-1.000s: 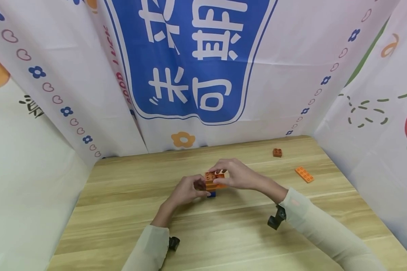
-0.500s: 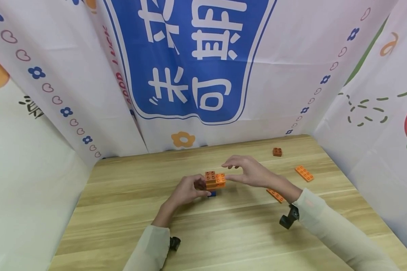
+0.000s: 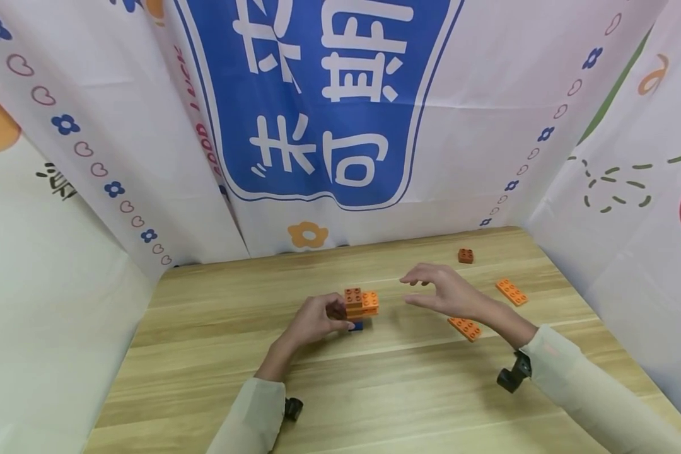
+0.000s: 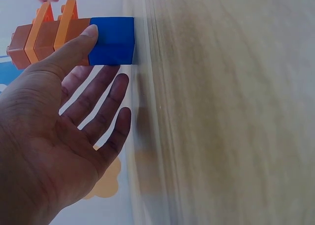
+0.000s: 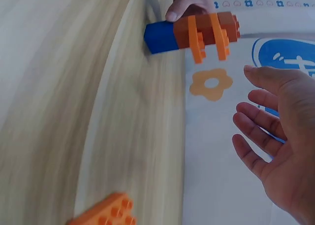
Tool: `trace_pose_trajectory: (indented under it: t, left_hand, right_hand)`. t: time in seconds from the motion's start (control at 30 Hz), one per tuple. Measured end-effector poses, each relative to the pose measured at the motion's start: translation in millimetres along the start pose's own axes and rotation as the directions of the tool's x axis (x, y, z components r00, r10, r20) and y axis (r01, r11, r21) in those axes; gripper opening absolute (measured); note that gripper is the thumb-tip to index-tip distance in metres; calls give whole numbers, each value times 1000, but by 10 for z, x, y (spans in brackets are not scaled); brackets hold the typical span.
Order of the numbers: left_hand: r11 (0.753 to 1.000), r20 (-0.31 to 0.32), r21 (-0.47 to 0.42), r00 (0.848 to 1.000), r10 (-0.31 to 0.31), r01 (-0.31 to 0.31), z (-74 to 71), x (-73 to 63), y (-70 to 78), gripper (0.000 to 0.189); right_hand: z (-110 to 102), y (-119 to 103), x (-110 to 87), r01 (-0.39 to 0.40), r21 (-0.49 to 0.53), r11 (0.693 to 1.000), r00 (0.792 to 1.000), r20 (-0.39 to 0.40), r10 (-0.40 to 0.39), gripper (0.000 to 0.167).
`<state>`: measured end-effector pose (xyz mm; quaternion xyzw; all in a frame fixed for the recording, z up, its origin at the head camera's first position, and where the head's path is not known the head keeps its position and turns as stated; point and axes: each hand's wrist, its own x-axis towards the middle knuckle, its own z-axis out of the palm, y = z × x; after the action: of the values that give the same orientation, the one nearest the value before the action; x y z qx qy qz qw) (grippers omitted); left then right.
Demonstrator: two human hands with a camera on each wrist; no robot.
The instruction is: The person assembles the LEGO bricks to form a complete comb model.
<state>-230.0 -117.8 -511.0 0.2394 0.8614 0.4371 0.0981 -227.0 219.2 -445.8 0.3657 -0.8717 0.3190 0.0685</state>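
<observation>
In the middle of the table stands an upright stack of toy building bricks (image 3: 354, 302). Its base is a blue brick (image 4: 113, 40); above it brown bricks (image 5: 197, 30) alternate with two thin orange plates (image 5: 219, 36) that jut out to the right. My left hand (image 3: 316, 320) holds the stack low down from the left, the thumb lying across the lower brown brick and onto the blue one. To the right of the stack, apart from it, my right hand (image 3: 445, 293) hovers with nothing in it, thumb and fingers spread.
A loose orange plate (image 3: 465, 328) lies below the right hand, and a second orange plate (image 3: 512, 292) farther right. Toward the back right sits a small brown brick (image 3: 465, 256). Printed cloth (image 3: 459, 157) walls the table (image 3: 232, 296) at the back and sides.
My right hand has let go of the stack's upper part and drawn away to the right. The nearer loose orange plate has come out from under the right forearm. The left hand stays put.
</observation>
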Motion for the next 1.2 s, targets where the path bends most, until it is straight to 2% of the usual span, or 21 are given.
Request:
trace_pose_trajectory:
  t: [0.2, 0.4, 0.53, 0.73, 0.97, 1.2]
  left_hand:
    - [1000, -1, 8, 1000, 13, -13, -12, -13, 5, 24]
    - [1000, 2, 20, 1000, 7, -7, 1, -19, 3, 24]
    - [1000, 1, 21, 1000, 6, -6, 10, -24, 2, 24]
    - [1000, -3, 21, 1000, 5, -5, -1, -21, 13, 23]
    - [1000, -4, 20, 1000, 2, -1, 13, -12, 8, 23]
    - [1000, -7, 19, 1000, 11, -11, 5, -14, -1, 23]
  right_hand:
    - [-64, 124, -207, -39, -14, 999, 999, 16, 39, 35]
    - [-112, 234, -436, -141, -40, 989, 987, 70, 144, 36]
    - [-128, 313, -563, -171, -69, 983, 981, 82, 177, 38]
    - [-124, 449, -707, -132, -87, 987, 989, 52, 137, 40]
    - [-143, 494, -834, -80, -107, 991, 996, 39, 85, 46]
    - [-158, 497, -940, -115, -117, 986, 992, 47, 121, 53]
